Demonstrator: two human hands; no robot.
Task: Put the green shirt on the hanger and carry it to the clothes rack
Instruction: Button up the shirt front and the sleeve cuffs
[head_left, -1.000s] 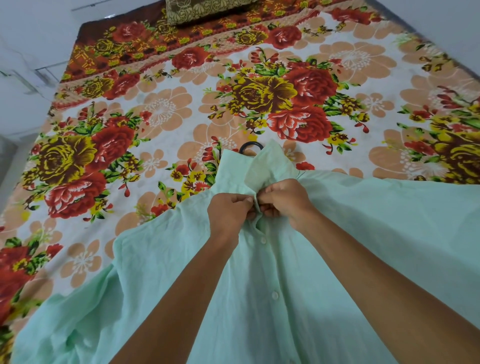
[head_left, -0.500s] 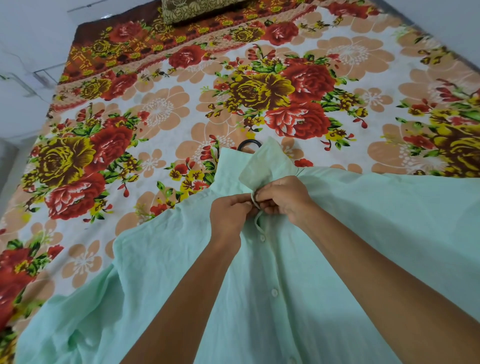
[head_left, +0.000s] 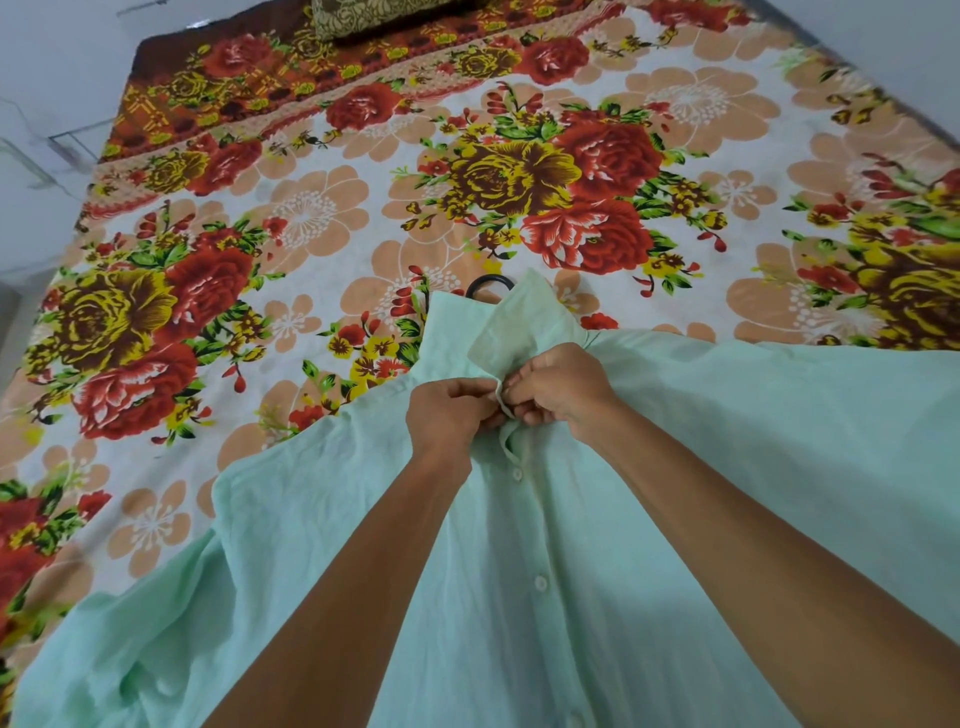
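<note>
Both hands meet at the neck opening of the green shirt (head_left: 675, 519). Left hand (head_left: 451, 410) pinches the left placket edge; right hand (head_left: 561, 387) pinches the facing edge, fingers curled on cloth. Shirt lies spread flat under and around both forearms, on the floral bedsheet (head_left: 311, 218). Black hanger hook (head_left: 488, 285) pokes out just beyond the collar, ahead of the hands. Bare sheet runs far ahead and left of the hands; a pillow (head_left: 374, 15) lies at the far edge. No readable writing. Compared with half a second ago, grips and shirt look unchanged.
</note>
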